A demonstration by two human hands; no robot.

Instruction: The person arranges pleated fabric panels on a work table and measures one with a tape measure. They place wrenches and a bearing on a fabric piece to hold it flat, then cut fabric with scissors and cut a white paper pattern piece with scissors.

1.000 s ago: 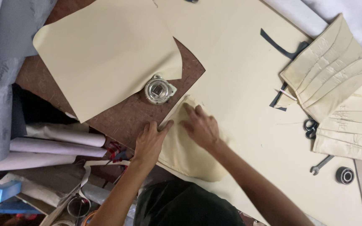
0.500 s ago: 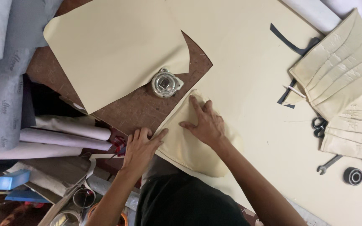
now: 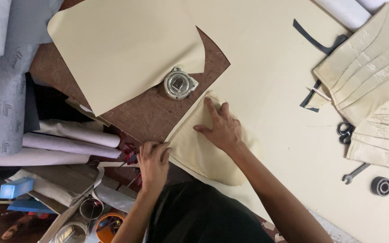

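My right hand [image 3: 221, 128] lies flat, fingers spread, on a rounded cream leather piece [image 3: 203, 155] at the near edge of the table. My left hand [image 3: 154, 161] is at that piece's left edge, its fingers curled around a red-handled tool [image 3: 128, 153] lying beside the brown board [image 3: 154, 114]. Just beyond my right fingertips a round metal weight [image 3: 179, 84] rests on the board, touching the corner of a large cream sheet [image 3: 122, 49].
Pleated cream panels [image 3: 365, 67] lie at the right, with black scissors [image 3: 345, 130], a small wrench [image 3: 354, 173] and a black round part [image 3: 381, 186] near them. Grey and white material rolls [image 3: 64, 144] are stacked at the left, with a blue block [image 3: 16, 186] and jars [image 3: 91, 208] below.
My left hand has left the cream piece, slid down and left, and curled around the red-handled tool. My right hand stays pressed on the piece.
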